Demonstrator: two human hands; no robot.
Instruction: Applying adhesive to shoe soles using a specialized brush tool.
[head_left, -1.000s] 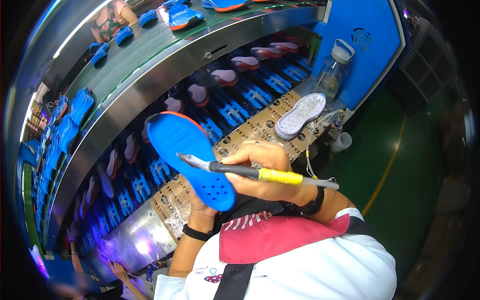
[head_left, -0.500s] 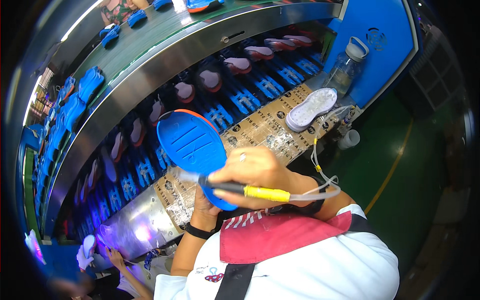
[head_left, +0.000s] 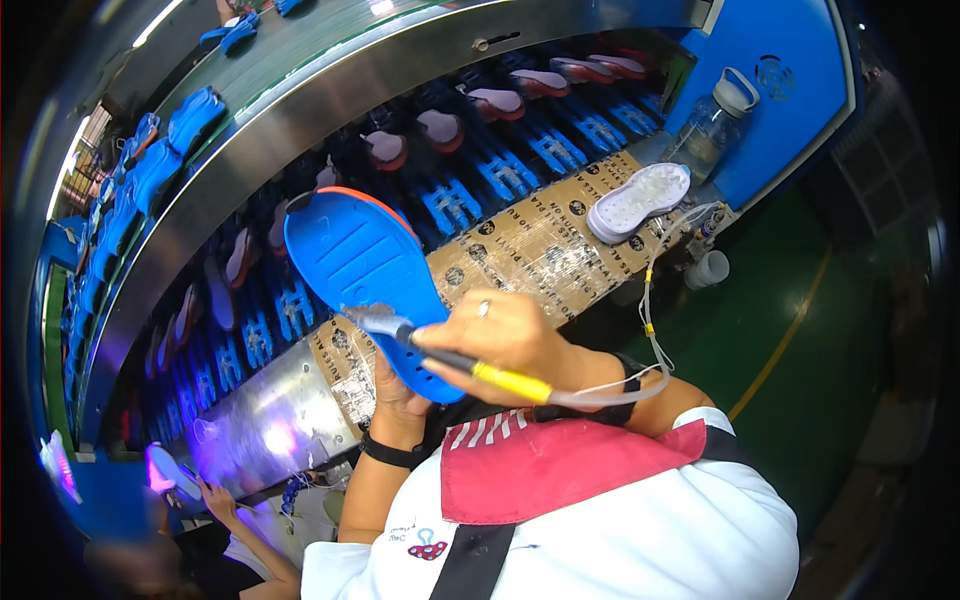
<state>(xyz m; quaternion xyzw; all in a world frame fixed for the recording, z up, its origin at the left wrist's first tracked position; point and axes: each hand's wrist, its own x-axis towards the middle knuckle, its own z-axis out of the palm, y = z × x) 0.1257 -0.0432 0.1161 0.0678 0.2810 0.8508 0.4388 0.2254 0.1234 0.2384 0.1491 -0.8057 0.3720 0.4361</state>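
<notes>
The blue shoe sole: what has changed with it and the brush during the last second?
The right hand drew the brush from across the blue shoe sole toward its near end. The left hand still holds the sole; the white sole stayed on the bench.

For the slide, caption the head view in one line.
Left hand holds up a blue shoe sole while the right hand applies a yellow-handled brush to it beside a conveyor.

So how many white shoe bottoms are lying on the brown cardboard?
1. A single white sole lies on the cardboard strip near the water bottle. Others may be hidden behind the blue sole and the hands.
</notes>
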